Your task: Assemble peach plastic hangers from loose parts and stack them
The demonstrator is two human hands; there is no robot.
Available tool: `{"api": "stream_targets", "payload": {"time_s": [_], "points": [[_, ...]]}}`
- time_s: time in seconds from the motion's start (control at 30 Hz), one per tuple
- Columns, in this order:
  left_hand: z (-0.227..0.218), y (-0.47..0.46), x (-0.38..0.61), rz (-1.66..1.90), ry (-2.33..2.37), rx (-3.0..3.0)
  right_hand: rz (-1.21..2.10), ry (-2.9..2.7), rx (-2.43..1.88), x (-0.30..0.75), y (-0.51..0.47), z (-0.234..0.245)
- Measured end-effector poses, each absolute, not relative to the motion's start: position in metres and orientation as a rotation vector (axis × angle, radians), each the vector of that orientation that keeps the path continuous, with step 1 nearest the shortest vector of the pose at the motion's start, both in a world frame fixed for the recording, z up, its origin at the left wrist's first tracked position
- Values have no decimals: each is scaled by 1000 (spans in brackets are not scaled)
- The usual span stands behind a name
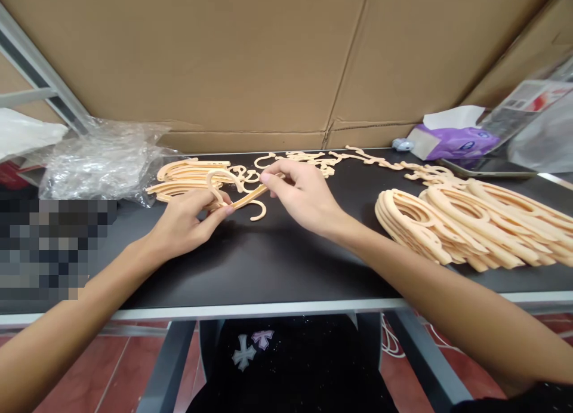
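Note:
Over the black table, both my hands are on a cream plastic hanger part [248,198], a narrow strip slanting up to the right. My left hand [188,222] is closed round its lower end, thumb on top. A curved piece [224,173] rises above those fingers, and a hook [258,212] shows below the strip; how they join is hidden by the fingers. My right hand [308,198] pinches the upper end between thumb and fingers. Behind my left hand lies a pile of curved cream hanger parts [192,169].
Stacked cream hanger pieces [470,222] cover the right side of the table [268,270]. Small loose cream hooks [308,156] lie along the back. A clear plastic bag [102,162] sits left, purple tissues [461,141] back right. Cardboard [224,55] stands behind.

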State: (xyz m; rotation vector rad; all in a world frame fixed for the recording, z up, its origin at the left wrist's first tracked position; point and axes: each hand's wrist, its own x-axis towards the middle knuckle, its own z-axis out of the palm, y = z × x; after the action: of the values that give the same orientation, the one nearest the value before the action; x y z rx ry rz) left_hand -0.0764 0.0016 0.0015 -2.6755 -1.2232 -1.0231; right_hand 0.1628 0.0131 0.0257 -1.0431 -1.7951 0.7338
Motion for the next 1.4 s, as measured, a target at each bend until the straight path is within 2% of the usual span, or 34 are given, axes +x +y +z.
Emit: {"api": "stream_targets", "payload": {"time_s": [0.2,0.37,0.6,0.77,0.9,1.1,1.4], "points": [[1,-3,-72,-1058,-1253,-2764,1213,-1534,-799,157,17,18],[1,-8,-68,-1103,-1299,-2822,1486,-1728,-700,150,14,6],[7,-12,-66,-978,-1388,-2766,1214,-1642,-1001,154,21,8],[5,-10,-70,-983,-1227,-2830,1164,-1520,-1088,158,21,15],[1,-6,-70,-1002,-1027,-2762,1135,-1536,-1062,159,19,16],[-3,-2,-71,-1121,-776,-2567,922,-1676,-996,160,19,11],[-4,0,-77,-997,-641,-2549,918,-1776,-843,164,23,6]]}}
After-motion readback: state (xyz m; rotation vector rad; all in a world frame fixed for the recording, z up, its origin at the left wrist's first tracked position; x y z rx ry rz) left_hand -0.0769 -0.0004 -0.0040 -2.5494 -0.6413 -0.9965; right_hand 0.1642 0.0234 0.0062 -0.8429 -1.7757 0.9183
